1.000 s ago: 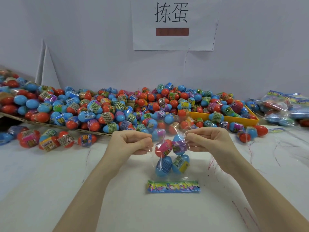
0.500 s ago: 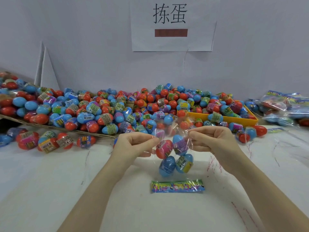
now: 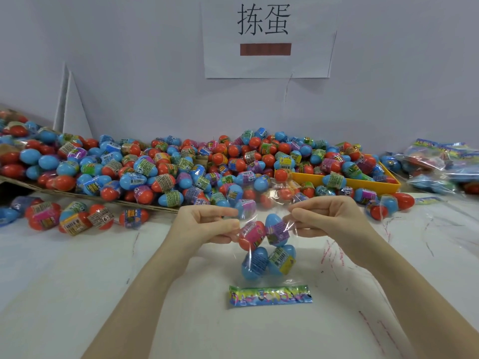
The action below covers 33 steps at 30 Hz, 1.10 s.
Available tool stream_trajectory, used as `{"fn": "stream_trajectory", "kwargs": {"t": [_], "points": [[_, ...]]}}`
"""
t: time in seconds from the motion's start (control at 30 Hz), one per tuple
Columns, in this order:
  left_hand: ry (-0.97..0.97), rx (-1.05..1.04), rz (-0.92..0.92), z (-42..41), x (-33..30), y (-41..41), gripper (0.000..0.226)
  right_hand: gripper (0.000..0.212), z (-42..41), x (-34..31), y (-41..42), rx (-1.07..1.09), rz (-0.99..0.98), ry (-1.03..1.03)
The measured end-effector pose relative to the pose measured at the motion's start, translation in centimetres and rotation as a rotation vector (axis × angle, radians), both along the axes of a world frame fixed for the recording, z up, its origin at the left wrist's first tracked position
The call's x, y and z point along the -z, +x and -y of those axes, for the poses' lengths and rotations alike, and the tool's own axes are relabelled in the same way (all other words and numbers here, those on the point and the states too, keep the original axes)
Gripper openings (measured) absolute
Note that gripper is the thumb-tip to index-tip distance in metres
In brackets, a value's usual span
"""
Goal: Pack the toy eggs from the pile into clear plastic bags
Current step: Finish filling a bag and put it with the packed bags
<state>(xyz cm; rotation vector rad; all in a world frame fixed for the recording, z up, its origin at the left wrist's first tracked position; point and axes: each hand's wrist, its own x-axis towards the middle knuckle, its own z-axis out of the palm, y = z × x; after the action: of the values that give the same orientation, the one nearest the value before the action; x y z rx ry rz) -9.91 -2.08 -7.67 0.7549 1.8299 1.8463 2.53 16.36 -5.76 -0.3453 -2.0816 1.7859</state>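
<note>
A clear plastic bag (image 3: 269, 218) hangs between my hands above the white table (image 3: 77, 281). Inside it are several toy eggs (image 3: 267, 250), one red with a pink label and the others blue. My left hand (image 3: 204, 226) pinches the bag's top left edge. My right hand (image 3: 329, 218) pinches the top right edge. The bag's printed header strip (image 3: 270, 295) lies on the table below the eggs. A big pile of red and blue toy eggs (image 3: 168, 172) stretches along the wall behind.
A yellow tray (image 3: 347, 182) with eggs stands at the back right. Packed bags (image 3: 445, 164) lie at the far right. A cardboard sheet (image 3: 77, 196) carries the pile's left part. Loose eggs (image 3: 75, 218) lie in front of it. A paper sign (image 3: 267, 35) hangs on the wall.
Both hands still pinch the bag's top. The bag with its eggs has hardly shifted, and the hands sit slightly closer to each other.
</note>
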Motion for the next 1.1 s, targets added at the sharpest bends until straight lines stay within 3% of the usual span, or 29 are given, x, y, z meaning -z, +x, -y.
{"fn": "stream_trajectory", "kwargs": {"t": [0.23,0.37,0.63,0.77,0.9,1.1], "points": [[-0.043,0.019,-0.027,0.14,-0.34,0.02,0.024,0.020,0.06,-0.32,0.06,-0.037,0.032,0.000],[-0.017,0.070,-0.038,0.29,-0.57,0.20,0.005,0.023,-0.06,-0.37,0.07,-0.031,0.039,0.001],[-0.013,0.062,-0.088,0.37,-0.46,-0.04,0.016,0.021,-0.27,-0.46,0.23,-0.072,0.063,-0.012],[-0.030,0.069,-0.083,0.46,-0.68,0.04,0.007,0.021,-0.37,-0.56,0.24,-0.068,0.062,-0.011],[-0.040,-0.003,-0.109,0.47,-0.53,-0.16,0.030,0.015,-0.31,-0.19,0.08,-0.035,0.048,0.020],[0.004,0.002,-0.051,0.63,-0.31,-0.24,0.034,0.019,-0.13,-0.02,0.00,-0.035,0.031,0.008]]}}
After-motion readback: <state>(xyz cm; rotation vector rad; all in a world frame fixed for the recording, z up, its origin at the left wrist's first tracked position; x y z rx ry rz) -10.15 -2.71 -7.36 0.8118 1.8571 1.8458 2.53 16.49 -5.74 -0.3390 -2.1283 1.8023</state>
